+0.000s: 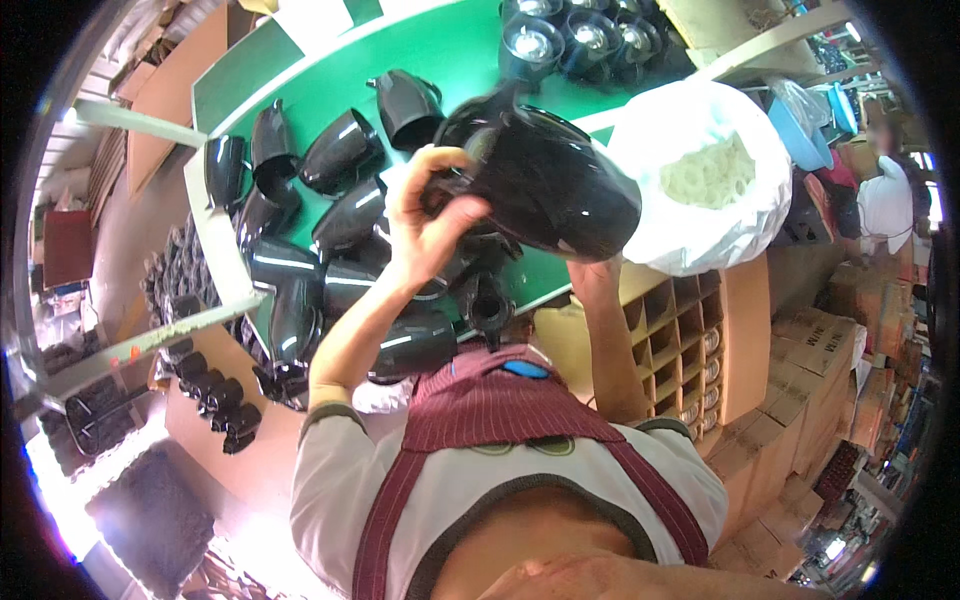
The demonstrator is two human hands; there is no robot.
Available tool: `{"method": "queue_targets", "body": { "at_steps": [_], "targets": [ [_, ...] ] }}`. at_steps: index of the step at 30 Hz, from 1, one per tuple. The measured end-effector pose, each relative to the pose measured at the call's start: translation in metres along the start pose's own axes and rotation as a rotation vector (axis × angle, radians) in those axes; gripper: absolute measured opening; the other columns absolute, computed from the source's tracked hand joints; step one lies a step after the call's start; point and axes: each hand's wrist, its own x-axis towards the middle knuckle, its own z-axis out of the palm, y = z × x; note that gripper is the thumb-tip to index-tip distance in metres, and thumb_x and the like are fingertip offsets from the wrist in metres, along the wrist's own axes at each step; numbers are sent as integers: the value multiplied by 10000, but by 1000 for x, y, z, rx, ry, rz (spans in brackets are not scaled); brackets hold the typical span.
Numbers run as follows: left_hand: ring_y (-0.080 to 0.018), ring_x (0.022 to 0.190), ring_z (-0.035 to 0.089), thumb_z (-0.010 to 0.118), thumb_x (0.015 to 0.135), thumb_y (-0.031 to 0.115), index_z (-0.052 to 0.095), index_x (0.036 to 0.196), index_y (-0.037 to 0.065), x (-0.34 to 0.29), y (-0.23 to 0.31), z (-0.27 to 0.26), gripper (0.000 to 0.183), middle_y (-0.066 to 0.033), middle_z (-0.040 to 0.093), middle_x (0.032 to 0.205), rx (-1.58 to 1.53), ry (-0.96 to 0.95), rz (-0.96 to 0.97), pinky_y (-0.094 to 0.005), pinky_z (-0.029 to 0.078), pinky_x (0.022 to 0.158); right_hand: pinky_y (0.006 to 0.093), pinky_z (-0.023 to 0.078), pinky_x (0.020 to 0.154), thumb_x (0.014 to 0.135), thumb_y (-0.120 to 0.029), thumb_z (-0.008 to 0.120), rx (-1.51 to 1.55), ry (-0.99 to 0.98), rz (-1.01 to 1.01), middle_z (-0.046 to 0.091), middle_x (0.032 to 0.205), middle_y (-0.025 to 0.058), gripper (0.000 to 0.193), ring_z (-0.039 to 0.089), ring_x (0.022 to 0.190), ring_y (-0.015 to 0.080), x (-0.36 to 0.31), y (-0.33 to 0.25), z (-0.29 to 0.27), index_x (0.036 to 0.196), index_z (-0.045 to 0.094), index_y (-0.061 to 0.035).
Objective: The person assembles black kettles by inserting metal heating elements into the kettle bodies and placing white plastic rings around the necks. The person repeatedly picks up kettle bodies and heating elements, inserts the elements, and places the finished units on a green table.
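Note:
A large glossy black jug [560, 185] is held tilted above the green table, its base toward the right. My left hand [430, 210] is closed around its handle side, thumb and fingers wrapped. Against the lower side near the base is my right hand [597, 280]; the jug hides its fingers, so I cannot tell whether they grip. Beyond the base stands a white plastic bag [660, 235], open at the top, with pale translucent rings [708, 172] inside. Several similar black jugs [343, 152] lie and stand on the table to the left of my hands.
Black vessels with shiny silvery insides [530, 42] stand at the table's far edge. A divided cardboard box [745, 345] holding silvery pieces is close on my right. Stacked cartons [815, 350] lie farther right. Small black parts [215, 395] sit at lower left. A person [885, 205] is in the right background.

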Motion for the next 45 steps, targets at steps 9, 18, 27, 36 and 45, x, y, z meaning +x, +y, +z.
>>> {"method": "queue_targets", "body": {
  "at_steps": [9, 18, 27, 36, 45],
  "targets": [
    [-159, 886, 577, 620, 938, 550, 510, 1215, 109, 95, -174, -45, 532, -48, 571, 1020, -511, 406, -393, -333, 485, 739, 372, 522, 944, 768, -79, 823, -668, -160, -234, 672, 1180, 144, 548, 684, 980, 233, 192, 64, 87, 1266, 613, 11],
    [-130, 894, 661, 631, 977, 122, 585, 1279, 12, 8, -168, -106, 325, -77, 695, 949, 60, 102, -567, -278, 515, 854, 386, 550, 796, 815, -143, 626, -1928, -328, -824, 603, 1074, 152, 234, 574, 948, 306, 404, 192, 27, 1028, 670, -55],
    [-88, 851, 608, 608, 981, 82, 637, 1179, 6, -16, -139, -74, 213, -26, 643, 890, 183, -124, -532, -236, 481, 809, 458, 433, 1062, 770, -158, 746, -1758, -111, -586, 528, 1370, 232, 471, 497, 1275, 398, 310, 190, 17, 1212, 603, -81],
    [-179, 873, 706, 656, 927, 59, 668, 1158, 23, 43, -92, 139, 234, -113, 715, 907, 202, -649, 59, -302, 540, 820, 403, 505, 948, 766, 61, 732, -1444, 54, -450, 626, 1233, 149, 345, 603, 1162, 331, -46, -11, -31, 1092, 651, -18],
    [-355, 981, 687, 674, 804, 464, 685, 1095, 80, 66, -226, 378, 482, -200, 691, 1100, 1267, -917, 318, -464, 556, 836, 453, 465, 982, 914, -136, 680, -1474, 1194, -125, 578, 1259, 149, 340, 557, 1159, 352, -272, -121, -195, 1226, 562, -70]
  ]
}}
